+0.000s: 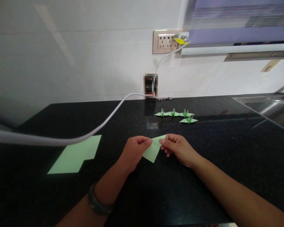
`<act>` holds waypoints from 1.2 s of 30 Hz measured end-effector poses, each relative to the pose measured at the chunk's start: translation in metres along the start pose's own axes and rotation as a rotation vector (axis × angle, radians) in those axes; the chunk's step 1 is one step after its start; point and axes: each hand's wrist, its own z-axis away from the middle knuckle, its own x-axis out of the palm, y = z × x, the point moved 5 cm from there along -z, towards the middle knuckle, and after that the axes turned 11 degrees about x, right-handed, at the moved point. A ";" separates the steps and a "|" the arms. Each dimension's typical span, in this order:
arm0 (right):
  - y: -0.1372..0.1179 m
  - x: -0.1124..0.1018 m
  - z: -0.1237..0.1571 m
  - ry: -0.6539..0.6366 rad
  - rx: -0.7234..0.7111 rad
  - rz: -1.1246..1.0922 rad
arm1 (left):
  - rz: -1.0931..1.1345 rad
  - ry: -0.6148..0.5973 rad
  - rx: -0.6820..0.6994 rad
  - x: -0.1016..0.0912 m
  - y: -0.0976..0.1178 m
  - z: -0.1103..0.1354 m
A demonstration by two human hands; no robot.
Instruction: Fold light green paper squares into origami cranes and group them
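Note:
A folded piece of light green paper point(153, 148) is held just above the black countertop point(203, 176) between both hands. My left hand point(133, 151) pinches its left side with thumb and fingers closed. My right hand point(177, 148) pinches its upper right corner, fingers curled. Behind the hands, several small green folded paper cranes point(177, 115) stand in a row on the counter.
Flat green paper sheets point(77, 154) lie at the left. A white cable point(90, 134) runs from the wall socket point(167, 41) across the counter to the left edge. A steel sink point(272, 108) sits at the right. A small blurred object point(150, 85) leans on the wall.

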 end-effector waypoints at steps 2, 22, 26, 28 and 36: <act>0.000 -0.001 0.000 0.024 0.003 0.008 | -0.025 0.003 0.007 0.001 0.002 0.000; -0.002 0.000 0.001 0.031 -0.043 -0.001 | 0.101 -0.173 -0.117 0.013 -0.011 0.006; -0.004 0.001 0.001 0.022 -0.052 -0.012 | 0.115 -0.166 -0.124 0.015 -0.008 0.007; -0.004 0.001 0.001 0.025 -0.050 -0.015 | 0.125 -0.156 -0.121 0.016 -0.006 0.007; 0.000 0.001 0.000 0.066 -0.046 -0.012 | 0.144 -0.104 -0.105 0.018 -0.006 0.007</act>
